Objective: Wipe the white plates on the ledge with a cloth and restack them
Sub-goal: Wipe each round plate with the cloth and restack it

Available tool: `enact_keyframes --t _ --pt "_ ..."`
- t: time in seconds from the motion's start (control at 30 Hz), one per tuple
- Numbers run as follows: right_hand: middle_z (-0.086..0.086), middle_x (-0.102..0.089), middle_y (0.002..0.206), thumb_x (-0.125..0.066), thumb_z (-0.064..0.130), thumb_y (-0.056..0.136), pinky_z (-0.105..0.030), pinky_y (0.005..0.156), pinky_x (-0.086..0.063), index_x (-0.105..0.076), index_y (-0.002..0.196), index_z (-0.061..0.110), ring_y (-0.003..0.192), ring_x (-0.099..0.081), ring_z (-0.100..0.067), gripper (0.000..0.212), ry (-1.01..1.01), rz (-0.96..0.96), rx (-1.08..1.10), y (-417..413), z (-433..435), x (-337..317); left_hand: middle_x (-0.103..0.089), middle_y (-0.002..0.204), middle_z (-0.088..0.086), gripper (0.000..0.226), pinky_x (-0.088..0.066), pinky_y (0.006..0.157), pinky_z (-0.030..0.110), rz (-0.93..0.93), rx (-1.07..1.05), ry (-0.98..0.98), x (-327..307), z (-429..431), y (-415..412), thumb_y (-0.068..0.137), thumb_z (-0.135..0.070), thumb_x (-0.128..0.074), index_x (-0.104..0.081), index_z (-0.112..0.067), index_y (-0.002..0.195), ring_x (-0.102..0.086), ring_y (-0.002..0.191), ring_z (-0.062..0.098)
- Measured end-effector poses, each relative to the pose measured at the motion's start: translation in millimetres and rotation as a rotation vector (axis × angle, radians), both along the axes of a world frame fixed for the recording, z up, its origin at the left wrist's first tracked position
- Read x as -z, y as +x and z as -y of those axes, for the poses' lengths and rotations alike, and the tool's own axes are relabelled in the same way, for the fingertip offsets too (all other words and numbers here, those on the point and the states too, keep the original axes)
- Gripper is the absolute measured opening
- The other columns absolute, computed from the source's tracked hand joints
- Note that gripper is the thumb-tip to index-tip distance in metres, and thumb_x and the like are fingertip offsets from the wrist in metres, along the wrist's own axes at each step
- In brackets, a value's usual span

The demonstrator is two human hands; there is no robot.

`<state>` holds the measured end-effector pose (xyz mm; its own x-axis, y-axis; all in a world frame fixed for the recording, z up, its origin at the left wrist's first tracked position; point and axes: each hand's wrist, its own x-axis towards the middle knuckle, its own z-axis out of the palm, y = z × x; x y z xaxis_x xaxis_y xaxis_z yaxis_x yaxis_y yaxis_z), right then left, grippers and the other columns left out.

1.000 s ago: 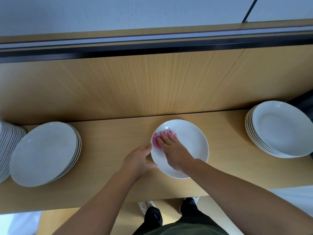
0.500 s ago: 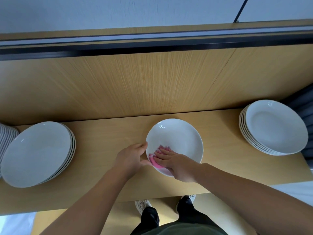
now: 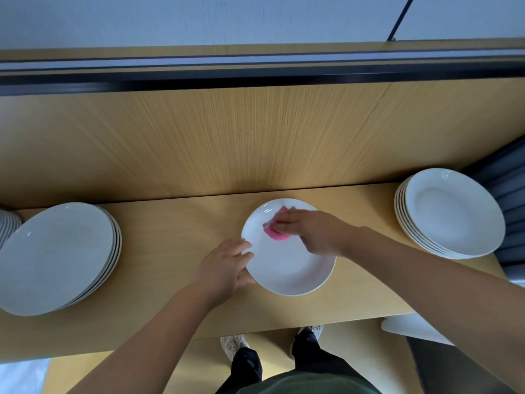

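"Where's the one you're working on?"

"Head view: a single white plate (image 3: 287, 268) lies flat on the ledge (image 3: 170, 237), under my right hand (image 3: 312, 234) and just right of my left hand (image 3: 224, 268)."

"What's the right hand doing?"

"Its fingers are straight and pressed together, flat on the pink cloth (image 3: 275, 234). The cloth sits on the far-left part of the plate and peeks out from under my fingers."

"And the left?"

"It pinches the plate's left rim, with the fingers on top and the thumb at the edge nearer me."

"The other plates?"

"The left pile (image 3: 56, 257) sits well out past my left hand, its plates slid a little askew. The right pile (image 3: 451, 211) stands well apart beyond my right wrist, near the ledge's end. A wood panel (image 3: 227, 143) rises beyond my fingertips. My shoes (image 3: 233, 344) show below the ledge, between my forearms."
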<state>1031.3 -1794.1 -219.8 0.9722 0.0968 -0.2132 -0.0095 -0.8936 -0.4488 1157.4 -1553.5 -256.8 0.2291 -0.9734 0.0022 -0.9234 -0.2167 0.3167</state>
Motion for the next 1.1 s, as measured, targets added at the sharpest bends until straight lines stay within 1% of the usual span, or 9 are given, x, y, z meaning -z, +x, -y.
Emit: enact_keyframes --t 0.17,0.33,0.47,0.53,0.63,0.7,0.8,1.0,1.1 --pt "-0.013 -0.042 0.15 -0.048 -0.013 0.084 -0.041 0.121 -0.014 -0.047 0.142 0.009 0.143 -0.03 -0.034 0.062 -0.264 0.01 -0.179 28 0 24 -0.073 0.092 -0.005 0.039 -0.057 0.081 0.03 -0.018 0.122 -0.023 14 0 -12 0.057 -0.041 -0.089 -0.077 -0.013 0.082 -0.069 0.096 0.019" --pt "-0.015 -0.044 0.147 -0.06 -0.01 0.08 -0.047 0.114 -0.015 -0.051 0.139 0.01 0.139 -0.037 -0.036 0.063 -0.374 0.024 -0.132 10 3 38 -0.073 0.089 -0.01 0.046 -0.045 0.089 0.023 -0.104 0.028 -0.037 19 -1 -16 0.078 -0.053 -0.047 -0.078 -0.019 0.079 -0.068 0.095 0.012" --pt "-0.006 -0.037 0.154 -0.017 0.013 0.085 -0.04 0.118 -0.014 -0.044 0.145 0.017 0.144 -0.031 -0.027 0.066 -0.494 -0.081 0.012 -10 -1 31 -0.074 0.084 -0.007 0.045 -0.039 0.09 0.022 -0.116 0.026 -0.008 15 2 -16 0.076 -0.05 -0.047 -0.078 -0.017 0.074 -0.069 0.09 0.014" --pt "-0.007 -0.046 0.147 -0.018 0.017 0.083 -0.043 0.114 -0.026 -0.052 0.139 0.016 0.137 -0.042 -0.028 0.066 -0.524 -0.129 0.061 -24 -4 32 -0.074 0.083 -0.008 0.044 -0.04 0.088 0.022 -0.13 0.008 -0.024 15 2 -17 0.076 -0.05 -0.048 -0.078 -0.017 0.072 -0.069 0.088 0.013" --pt "-0.011 -0.067 0.123 -0.05 0.02 0.076 -0.044 0.098 -0.047 -0.069 0.119 0.012 0.115 -0.063 -0.029 0.048 -0.566 -0.187 0.084 -45 -16 33 -0.073 0.081 -0.01 0.044 -0.039 0.087 0.019 -0.137 0.003 -0.031 15 2 -19 0.075 -0.05 -0.045 -0.077 -0.02 0.071 -0.069 0.087 0.011" --pt "-0.017 -0.054 0.139 -0.063 0.018 0.078 -0.044 0.11 -0.035 -0.056 0.134 0.009 0.13 -0.05 -0.033 0.058 -0.537 -0.186 0.145 -55 -28 32 -0.073 0.08 -0.012 0.043 -0.037 0.086 0.016 -0.135 -0.002 -0.041 14 3 -19 0.074 -0.051 -0.045 -0.076 -0.022 0.069 -0.069 0.086 0.009" --pt "-0.012 -0.008 0.162 -0.039 0.016 0.097 -0.038 0.122 0.001 -0.012 0.155 0.013 0.15 -0.006 -0.03 0.064 -0.493 -0.387 0.204 -64 -45 22 -0.072 0.079 -0.016 0.032 -0.036 0.085 0.014 -0.114 -0.002 -0.055 15 4 -19 0.068 -0.051 -0.058 -0.076 -0.024 0.067 -0.068 0.085 0.006" --pt "-0.019 -0.016 0.159 -0.037 0.006 0.093 -0.038 0.121 -0.002 -0.013 0.151 0.013 0.147 -0.014 -0.034 0.064 -0.437 -0.402 0.069 -67 -74 10 -0.071 0.074 -0.018 0.025 -0.035 0.085 0.016 -0.016 0.055 -0.09 18 6 -17 0.059 -0.052 -0.07 -0.076 -0.027 0.062 -0.069 0.08 0.003" --pt "-0.016 -0.023 0.157 -0.04 0.002 0.09 -0.035 0.121 -0.004 -0.021 0.15 0.012 0.146 -0.02 -0.032 0.064 -0.358 -0.421 0.084 -64 -86 6 -0.071 0.073 -0.018 0.028 -0.038 0.082 0.014 -0.022 0.056 -0.117 20 7 -17 0.06 -0.051 -0.062 -0.075 -0.026 0.061 -0.069 0.078 0.003"
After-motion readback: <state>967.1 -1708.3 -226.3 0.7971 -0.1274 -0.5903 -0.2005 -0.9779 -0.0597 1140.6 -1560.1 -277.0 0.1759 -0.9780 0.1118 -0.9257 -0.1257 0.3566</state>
